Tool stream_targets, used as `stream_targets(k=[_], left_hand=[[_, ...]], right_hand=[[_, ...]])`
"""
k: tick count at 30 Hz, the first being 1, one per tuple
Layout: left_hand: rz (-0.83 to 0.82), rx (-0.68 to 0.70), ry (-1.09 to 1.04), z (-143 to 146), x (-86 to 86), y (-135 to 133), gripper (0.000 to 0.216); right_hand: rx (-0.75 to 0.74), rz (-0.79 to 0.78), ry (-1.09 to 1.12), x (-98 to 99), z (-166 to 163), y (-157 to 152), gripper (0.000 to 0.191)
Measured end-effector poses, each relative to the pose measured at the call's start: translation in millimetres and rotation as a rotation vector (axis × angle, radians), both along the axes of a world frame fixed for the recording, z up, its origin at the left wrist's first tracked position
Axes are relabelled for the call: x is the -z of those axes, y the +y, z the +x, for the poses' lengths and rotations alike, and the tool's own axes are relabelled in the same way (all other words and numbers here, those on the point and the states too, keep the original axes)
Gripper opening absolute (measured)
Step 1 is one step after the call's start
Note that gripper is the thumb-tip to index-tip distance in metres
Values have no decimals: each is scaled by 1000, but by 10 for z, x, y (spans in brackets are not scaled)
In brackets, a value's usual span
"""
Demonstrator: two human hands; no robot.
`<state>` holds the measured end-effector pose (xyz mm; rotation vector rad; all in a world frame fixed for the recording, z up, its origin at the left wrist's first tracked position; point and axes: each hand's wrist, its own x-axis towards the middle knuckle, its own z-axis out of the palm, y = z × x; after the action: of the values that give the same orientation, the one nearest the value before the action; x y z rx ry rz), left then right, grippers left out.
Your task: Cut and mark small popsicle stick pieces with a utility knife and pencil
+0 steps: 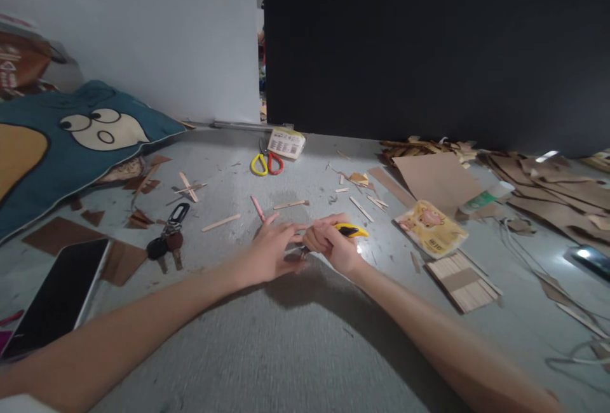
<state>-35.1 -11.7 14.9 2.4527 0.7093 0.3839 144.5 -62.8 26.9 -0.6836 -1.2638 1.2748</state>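
My right hand (333,244) is closed around a yellow-and-black handled tool (351,230). The handle's end sticks out to the right of the fist, and its working end is mostly hidden. Close against it, my left hand (274,249) has its fingers and thumb curved toward the right fingertips. Something small and dark sits between the hands, too blurred to name. Just beyond the left hand lies a pinkish stick (258,208). A wooden craft stick (291,204) rests past the fingertips, and another wooden stick (220,222) lies to the left.
Scissors (267,164) and a small packet (286,143) lie at the back. Keys (166,246), a phone (60,292) and a blue cushion (95,140) are left. Rightward are a yellow packet (431,229), a craft-stick bundle (462,283), cardboard (436,181) and a lit phone (588,257).
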Motion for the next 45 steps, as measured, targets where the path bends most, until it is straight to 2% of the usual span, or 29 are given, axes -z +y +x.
stream_targets(k=[2, 5, 9, 14, 17, 24, 30, 32, 36, 38, 43, 45], left_hand=[[23, -36, 3, 19, -5, -55, 60], [5, -49, -22, 26, -18, -84, 63], [-64, -66, -187, -3, -14, -24, 54], [-260, -350, -397, -22, 5, 66, 45], [-236, -426, -430, -19, 2, 70, 40], [-108, -378, -390, -7, 54, 70, 41], [104, -241, -250, 18, 76, 59, 32], [133, -146, -185, 20, 63, 39, 29], [189, 160, -64, 1, 20, -12, 36], [220, 247, -33, -12, 10, -29, 36], [209, 210, -32, -12, 36, -23, 22], [178, 171, -38, 2, 42, -19, 25]], right_hand=[[9, -3, 20, 5, 5, -2, 67], [15, 4, 84, 3, -3, -15, 69], [29, 14, 125, -41, -19, -35, 69], [64, 33, 130, -213, 33, -53, 67], [71, 55, 178, -288, 79, -44, 64], [120, 9, 139, -148, 93, -10, 67], [46, 28, 183, -284, 112, -106, 64], [57, 43, 183, -329, 136, -115, 64], [93, 78, 182, -377, 214, -89, 63], [114, 85, 195, -389, 246, -77, 62], [93, 52, 197, -310, 228, -75, 62], [67, 37, 181, -227, 198, -73, 65]])
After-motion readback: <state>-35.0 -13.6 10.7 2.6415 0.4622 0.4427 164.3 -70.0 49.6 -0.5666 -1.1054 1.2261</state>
